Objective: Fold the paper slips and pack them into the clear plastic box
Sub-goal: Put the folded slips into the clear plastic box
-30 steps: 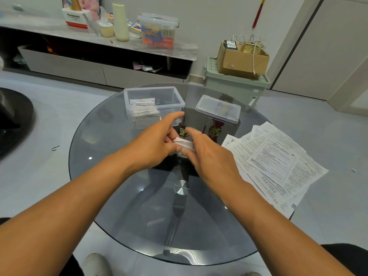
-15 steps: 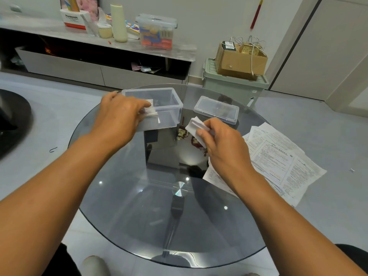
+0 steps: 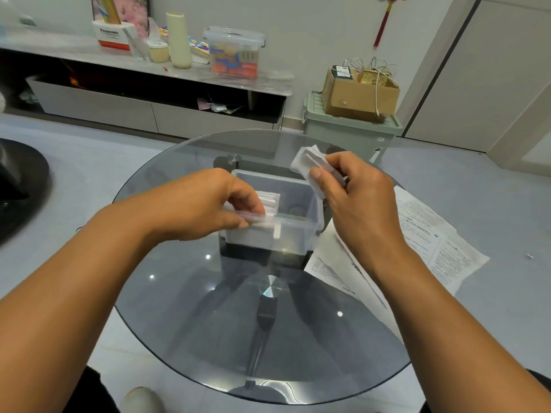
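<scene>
Since half a second ago, the clear plastic box (image 3: 298,231) has come nearer the person across the glass worktop (image 3: 190,308), and the right hand (image 3: 354,201) has risen with its folded slip (image 3: 310,166) to hang above the box's right rim. The left hand (image 3: 208,207) curls over the box's near left wall, thumb outside along the rim and fingers inside, touching the stack of folded slips (image 3: 269,199) that stands against the left end; whether it pinches those slips or only steadies them cannot be told. The right hand pinches its small white wad between thumb and fingers, the free edges fanning slightly up and away from the palm. Unfolded printed sheets (image 3: 432,242) lie flat under and beyond the right forearm. The box's lid is not clearly seen. Judging by look, the slips are light, thin and limp, apt to spring open at the creases, so the wad is best held across its folded thickness and released only once it is wedged against the stack. The box seems light, stiff and slick on the glass, likely to skid unless held by its wall as the left hand does.
</scene>
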`<state>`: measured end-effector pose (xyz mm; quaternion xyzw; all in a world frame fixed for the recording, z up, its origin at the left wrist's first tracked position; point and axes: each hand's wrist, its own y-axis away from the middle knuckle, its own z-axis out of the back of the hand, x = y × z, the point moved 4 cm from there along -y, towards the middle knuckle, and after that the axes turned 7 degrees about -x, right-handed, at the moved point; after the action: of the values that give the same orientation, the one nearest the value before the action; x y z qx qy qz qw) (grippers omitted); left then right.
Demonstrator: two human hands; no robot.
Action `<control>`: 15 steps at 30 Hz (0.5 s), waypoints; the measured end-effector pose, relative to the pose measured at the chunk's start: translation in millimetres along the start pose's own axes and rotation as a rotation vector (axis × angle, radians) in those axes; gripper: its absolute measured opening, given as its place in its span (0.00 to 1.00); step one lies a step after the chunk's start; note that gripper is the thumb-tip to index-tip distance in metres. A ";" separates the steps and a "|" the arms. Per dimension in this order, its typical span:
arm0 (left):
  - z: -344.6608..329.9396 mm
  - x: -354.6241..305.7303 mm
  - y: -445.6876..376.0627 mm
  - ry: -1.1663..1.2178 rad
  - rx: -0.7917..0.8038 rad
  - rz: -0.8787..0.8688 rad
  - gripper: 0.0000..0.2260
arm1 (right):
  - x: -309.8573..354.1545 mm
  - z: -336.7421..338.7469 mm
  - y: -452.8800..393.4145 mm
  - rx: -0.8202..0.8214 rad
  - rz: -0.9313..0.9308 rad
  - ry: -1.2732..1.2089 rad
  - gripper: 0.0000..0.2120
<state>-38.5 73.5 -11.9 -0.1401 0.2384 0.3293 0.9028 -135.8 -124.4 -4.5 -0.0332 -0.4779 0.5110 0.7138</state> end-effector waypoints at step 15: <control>-38.6 -20.4 -3.4 -0.699 -0.056 -0.150 0.48 | 7.3 2.6 -1.2 0.158 0.104 0.152 0.06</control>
<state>-63.0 44.4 -33.6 -0.0610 -0.1049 0.2968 0.9472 -136.7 -120.6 2.3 -0.0401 -0.3782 0.5793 0.7210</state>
